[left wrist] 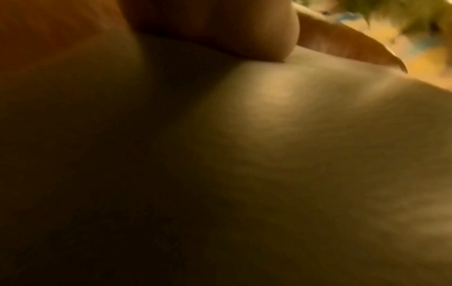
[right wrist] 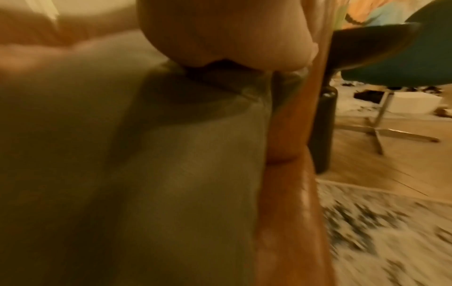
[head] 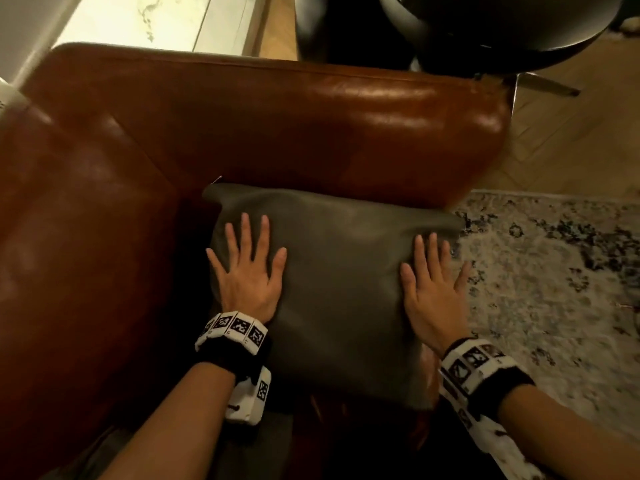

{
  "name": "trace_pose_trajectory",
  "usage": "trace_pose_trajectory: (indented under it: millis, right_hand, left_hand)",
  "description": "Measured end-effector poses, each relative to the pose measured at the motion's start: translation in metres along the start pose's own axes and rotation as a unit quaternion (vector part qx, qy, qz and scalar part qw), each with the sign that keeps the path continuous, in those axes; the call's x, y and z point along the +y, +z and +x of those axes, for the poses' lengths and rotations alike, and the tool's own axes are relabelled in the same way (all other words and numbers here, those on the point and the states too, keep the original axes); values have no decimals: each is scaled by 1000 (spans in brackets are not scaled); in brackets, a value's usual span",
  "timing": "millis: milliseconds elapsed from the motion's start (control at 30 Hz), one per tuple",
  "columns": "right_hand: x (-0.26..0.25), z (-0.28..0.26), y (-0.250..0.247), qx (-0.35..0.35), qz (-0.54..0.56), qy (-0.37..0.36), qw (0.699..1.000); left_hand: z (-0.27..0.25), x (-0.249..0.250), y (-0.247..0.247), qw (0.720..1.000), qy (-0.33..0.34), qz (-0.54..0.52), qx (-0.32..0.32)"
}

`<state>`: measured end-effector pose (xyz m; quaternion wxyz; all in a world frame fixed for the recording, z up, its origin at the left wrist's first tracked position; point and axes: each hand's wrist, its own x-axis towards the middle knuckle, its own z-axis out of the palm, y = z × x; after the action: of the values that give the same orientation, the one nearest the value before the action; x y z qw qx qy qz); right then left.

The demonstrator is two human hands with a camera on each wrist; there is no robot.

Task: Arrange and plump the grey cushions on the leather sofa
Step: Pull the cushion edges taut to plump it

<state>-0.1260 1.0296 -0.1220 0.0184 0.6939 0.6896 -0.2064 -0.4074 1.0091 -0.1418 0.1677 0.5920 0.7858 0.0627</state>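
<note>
A grey cushion (head: 339, 289) leans against the armrest of the brown leather sofa (head: 277, 126), filling the corner of the seat. My left hand (head: 247, 271) lies flat on the cushion's left side, fingers spread and straight. On the cushion's right edge rests my right hand (head: 434, 285), also flat with straight fingers. The left wrist view is dark and close, showing the cushion's surface (left wrist: 293, 154) under the palm. In the right wrist view the cushion (right wrist: 171, 174) meets the sofa's leather edge (right wrist: 288, 193), blurred.
A patterned pale rug (head: 554, 271) covers the floor to the right of the sofa, with wooden flooring (head: 571, 140) beyond. A dark swivel chair (head: 502, 29) with a metal base stands behind the armrest. A pale wall panel (head: 156, 22) is at the back left.
</note>
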Motion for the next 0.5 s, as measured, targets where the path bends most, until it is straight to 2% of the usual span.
trace_pose_trajectory:
  millis: [67,167,233,267,333,400,433,467,500]
  right_hand:
    - [-40,-9,-2,37,-8,-64,997]
    - [-102,-14,15,63,-43,-249,965]
    - [-113,-3,24,38,-78,-284,955]
    - [-105,6,25,47,-78,-270,958]
    - [-77,20,23,80,-45,-171,981]
    - [-43,28,12,99,26,21,995]
    - [-26,30,8,65,105,131,984]
    - [-12,32,6,32,210,223,951]
    - [-4,32,4,11,323,275,906]
  left_hand:
    - [-2,3,0,1000,-6,7,-2]
    - [0,-2,-2,1000,15,16,-18]
    - [3,-11,-1,1000,5,-10,-13]
    - [5,-16,-2,999,-13,-36,-9]
    - [10,-22,-2,994,-58,-87,-14]
    - [10,-19,0,988,-75,-133,-9]
    - [9,-17,-1,984,-78,-162,6]
    - [8,-14,-2,976,-77,-201,30]
    - [8,-12,-6,962,-88,-251,58]
